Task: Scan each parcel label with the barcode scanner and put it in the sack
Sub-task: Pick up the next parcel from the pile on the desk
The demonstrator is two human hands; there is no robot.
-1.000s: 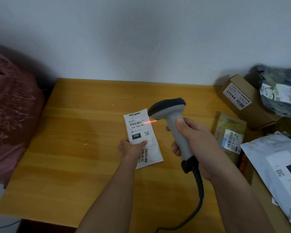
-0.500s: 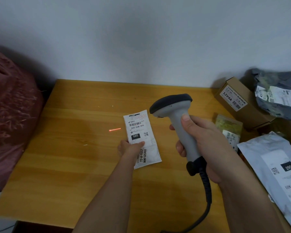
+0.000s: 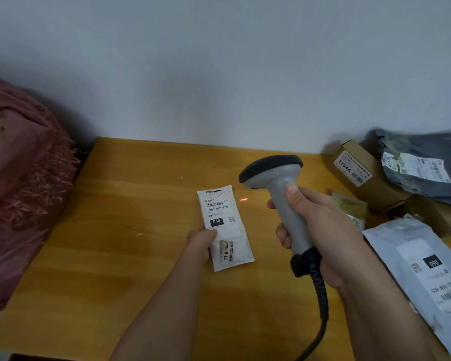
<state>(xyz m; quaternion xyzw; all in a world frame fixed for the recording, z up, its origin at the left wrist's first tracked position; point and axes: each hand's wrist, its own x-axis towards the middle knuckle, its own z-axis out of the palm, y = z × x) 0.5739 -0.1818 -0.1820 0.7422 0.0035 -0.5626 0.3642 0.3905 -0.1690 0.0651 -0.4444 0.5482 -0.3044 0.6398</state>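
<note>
Shifted right of the parcel (image 3: pixel 224 227), red beam (image 3: pixel 243 199) strikes table (image 3: pixel 115 256); right hand (image 3: pixel 320 235) grips scanner (image 3: pixel 284 201), left hand (image 3: pixel 201 239) pinches parcel.

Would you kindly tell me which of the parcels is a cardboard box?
The brown box labelled 12V4A by the wall at right; the other parcels are soft bags or pouches.

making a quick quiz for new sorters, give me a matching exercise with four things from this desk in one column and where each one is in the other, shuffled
Things:
1. white parcel
2. barcode scanner
3. red laser line
4. cardboard box

Places:
A. on the bare table, just right of the parcel
B. far right, near the wall
C. gripped in the right hand
D. flat on the table, under the left hand

Pairs: 1-D, 2-C, 3-A, 4-B
</note>
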